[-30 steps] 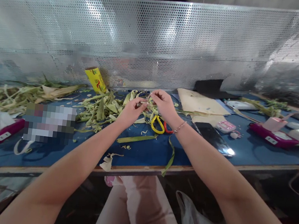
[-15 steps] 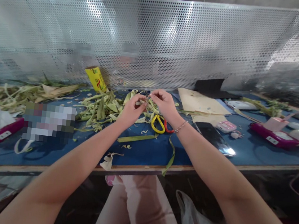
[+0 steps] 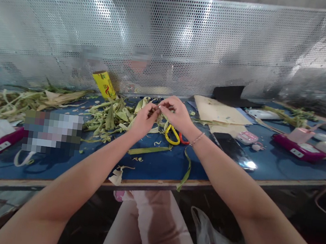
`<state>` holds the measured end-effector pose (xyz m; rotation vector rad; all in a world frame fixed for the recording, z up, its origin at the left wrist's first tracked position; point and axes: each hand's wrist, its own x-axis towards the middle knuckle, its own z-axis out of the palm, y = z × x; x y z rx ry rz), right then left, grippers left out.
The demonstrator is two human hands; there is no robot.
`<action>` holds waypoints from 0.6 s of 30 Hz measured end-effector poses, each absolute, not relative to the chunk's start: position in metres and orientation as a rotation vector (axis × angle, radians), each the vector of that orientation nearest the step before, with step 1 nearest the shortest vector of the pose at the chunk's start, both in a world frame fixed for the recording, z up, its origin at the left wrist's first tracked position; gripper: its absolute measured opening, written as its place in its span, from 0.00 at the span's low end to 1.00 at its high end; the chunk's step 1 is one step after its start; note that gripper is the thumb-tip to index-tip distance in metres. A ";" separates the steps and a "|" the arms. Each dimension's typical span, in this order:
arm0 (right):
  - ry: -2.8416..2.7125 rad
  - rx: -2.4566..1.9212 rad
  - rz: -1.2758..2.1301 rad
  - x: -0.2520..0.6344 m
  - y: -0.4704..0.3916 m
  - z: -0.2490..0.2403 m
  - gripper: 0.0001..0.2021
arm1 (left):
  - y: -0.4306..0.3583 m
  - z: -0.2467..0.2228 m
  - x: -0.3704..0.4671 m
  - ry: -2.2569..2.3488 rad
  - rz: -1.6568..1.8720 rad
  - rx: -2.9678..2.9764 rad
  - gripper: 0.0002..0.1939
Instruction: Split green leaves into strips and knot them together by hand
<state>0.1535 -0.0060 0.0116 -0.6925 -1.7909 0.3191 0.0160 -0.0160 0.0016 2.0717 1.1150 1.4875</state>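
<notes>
Over the blue table my left hand [image 3: 145, 119] and my right hand [image 3: 178, 115] meet fingertip to fingertip. Both are closed in a pinch; whatever lies between the fingers is too small and too covered to make out. Scissors with one yellow and one red handle [image 3: 172, 136] lie just below my right hand, their blades hidden. To the left of my hands spreads a pile of dried green-yellow leaf strips [image 3: 103, 120], perhaps corn husk. A flat green strip [image 3: 149, 150] rests nearer to me, and another strip [image 3: 185, 172] curls over the front edge.
A yellow tube [image 3: 104, 84] leans near the perforated metal screen [image 3: 173, 40]. To the right lie brown paper [image 3: 222, 111], a black phone [image 3: 232, 149], a pink case [image 3: 246, 138] and a purple power strip [image 3: 298, 148]. Another power strip [image 3: 0, 142] sits at left.
My right hand has shifted slightly left and down, so its fingertips now touch those of my left hand. The things on the table have stayed in place.
</notes>
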 end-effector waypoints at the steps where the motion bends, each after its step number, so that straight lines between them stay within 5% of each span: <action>1: -1.823 -0.688 0.282 0.154 -0.006 0.012 0.02 | -0.015 0.001 0.016 1.118 1.493 2.068 0.04; 18: -1.810 -0.752 0.271 0.156 0.008 0.007 0.04 | -0.009 -0.004 0.014 1.199 1.426 1.886 0.04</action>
